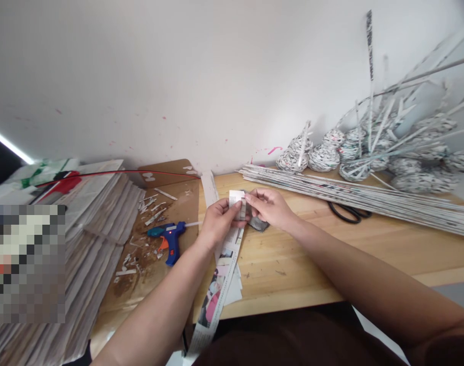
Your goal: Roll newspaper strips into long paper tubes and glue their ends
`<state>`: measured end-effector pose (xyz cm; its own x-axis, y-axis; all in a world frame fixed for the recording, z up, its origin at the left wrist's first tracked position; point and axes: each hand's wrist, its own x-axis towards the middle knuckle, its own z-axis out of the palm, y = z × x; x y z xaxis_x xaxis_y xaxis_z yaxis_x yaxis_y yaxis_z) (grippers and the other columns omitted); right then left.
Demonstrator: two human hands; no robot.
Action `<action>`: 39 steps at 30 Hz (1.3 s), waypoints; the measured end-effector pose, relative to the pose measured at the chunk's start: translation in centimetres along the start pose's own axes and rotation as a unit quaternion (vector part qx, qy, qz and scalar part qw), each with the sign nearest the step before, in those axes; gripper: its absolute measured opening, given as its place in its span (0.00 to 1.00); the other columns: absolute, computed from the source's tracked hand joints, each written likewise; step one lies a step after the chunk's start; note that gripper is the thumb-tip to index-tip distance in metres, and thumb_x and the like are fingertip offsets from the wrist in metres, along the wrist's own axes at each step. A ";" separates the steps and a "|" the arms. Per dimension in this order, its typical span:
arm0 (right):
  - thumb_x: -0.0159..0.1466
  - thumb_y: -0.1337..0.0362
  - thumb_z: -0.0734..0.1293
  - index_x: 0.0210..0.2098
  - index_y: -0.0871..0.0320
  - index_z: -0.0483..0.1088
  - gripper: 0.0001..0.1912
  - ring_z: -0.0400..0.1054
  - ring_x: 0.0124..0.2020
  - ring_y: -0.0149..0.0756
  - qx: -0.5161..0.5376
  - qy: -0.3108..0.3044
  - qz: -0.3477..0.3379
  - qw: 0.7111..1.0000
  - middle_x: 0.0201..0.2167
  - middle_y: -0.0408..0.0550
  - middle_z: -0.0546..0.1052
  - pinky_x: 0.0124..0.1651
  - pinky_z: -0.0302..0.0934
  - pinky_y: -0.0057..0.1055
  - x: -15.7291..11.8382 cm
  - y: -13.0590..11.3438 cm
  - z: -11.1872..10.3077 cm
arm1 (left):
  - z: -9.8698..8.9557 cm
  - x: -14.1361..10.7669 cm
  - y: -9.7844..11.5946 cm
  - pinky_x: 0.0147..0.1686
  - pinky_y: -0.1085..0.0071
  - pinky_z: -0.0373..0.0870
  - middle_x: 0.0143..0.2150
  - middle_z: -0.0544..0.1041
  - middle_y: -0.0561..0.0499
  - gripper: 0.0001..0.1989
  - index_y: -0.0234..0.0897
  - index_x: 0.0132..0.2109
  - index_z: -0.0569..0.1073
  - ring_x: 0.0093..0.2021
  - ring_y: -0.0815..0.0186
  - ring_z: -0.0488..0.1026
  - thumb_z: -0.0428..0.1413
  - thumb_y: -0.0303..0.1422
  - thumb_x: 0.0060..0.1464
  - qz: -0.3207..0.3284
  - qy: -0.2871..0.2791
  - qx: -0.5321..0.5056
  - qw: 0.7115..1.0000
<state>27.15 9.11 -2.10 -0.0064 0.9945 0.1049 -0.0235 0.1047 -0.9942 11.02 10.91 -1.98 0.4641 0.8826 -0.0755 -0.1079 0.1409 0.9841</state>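
A long newspaper strip runs from my hands down over the table's front edge. My left hand is closed on its upper end, thumb pressed on the front. At the right edge of that end, my right hand pinches the paper between thumb and fingers. Part of the strip is hidden by my fingers. Beneath my hands lies a dark grey cloth-like piece, partly covered. A blue glue gun with an orange trigger rests on the left, its nozzle side toward my left hand.
Stacked newspaper sheets fill the left side, beside stained cardboard with paper scraps. Thin rolled paper sticks lie across the right, over black-handled scissors. Woven paper forms stand along the wall, long sticks jutting out.
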 end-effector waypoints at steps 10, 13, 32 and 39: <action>0.55 0.55 0.72 0.36 0.62 0.77 0.17 0.57 0.14 0.21 0.028 -0.059 0.026 0.998 0.19 0.41 0.71 0.15 0.49 0.20 0.3 0.1 -0.9 | -0.1 0.1 0.2 0.24 0.77 0.73 0.32 0.79 0.46 0.16 0.31 0.40 0.75 0.27 0.68 0.76 0.62 0.40 0.49 -0.034 0.006 -0.034 0.999; 0.54 0.55 0.73 0.35 0.62 0.76 0.16 0.56 0.14 0.21 0.039 -0.060 0.028 0.997 0.18 0.40 0.70 0.14 0.48 0.20 0.3 0.4 -0.8 | -0.1 0.0 0.0 0.25 0.76 0.73 0.33 0.79 0.46 0.18 0.32 0.41 0.75 0.29 0.67 0.76 0.62 0.41 0.49 -0.011 0.001 -0.008 1.000; 0.51 0.58 0.74 0.26 0.62 0.74 0.12 0.53 0.13 0.20 0.058 -0.031 0.082 0.994 0.16 0.38 0.67 0.13 0.43 0.20 0.5 0.6 -0.9 | -0.4 0.1 -0.5 0.31 0.68 0.76 0.30 0.78 0.48 0.17 0.33 0.35 0.75 0.33 0.62 0.76 0.58 0.45 0.50 0.045 0.047 0.128 0.990; 0.48 0.58 0.76 0.25 0.61 0.73 0.14 0.54 0.14 0.21 0.073 -0.010 0.085 0.994 0.16 0.38 0.67 0.13 0.44 0.20 0.5 0.8 -0.5 | -0.6 0.2 -1.1 0.31 0.68 0.76 0.30 0.77 0.49 0.16 0.34 0.34 0.74 0.33 0.62 0.76 0.56 0.45 0.53 0.063 0.056 0.166 0.983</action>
<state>27.65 9.66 -2.89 -0.0421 0.9971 -0.0634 -0.1655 -0.0695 -0.9838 10.71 11.19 -3.14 0.3637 0.9301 0.0507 0.1435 -0.1098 0.9835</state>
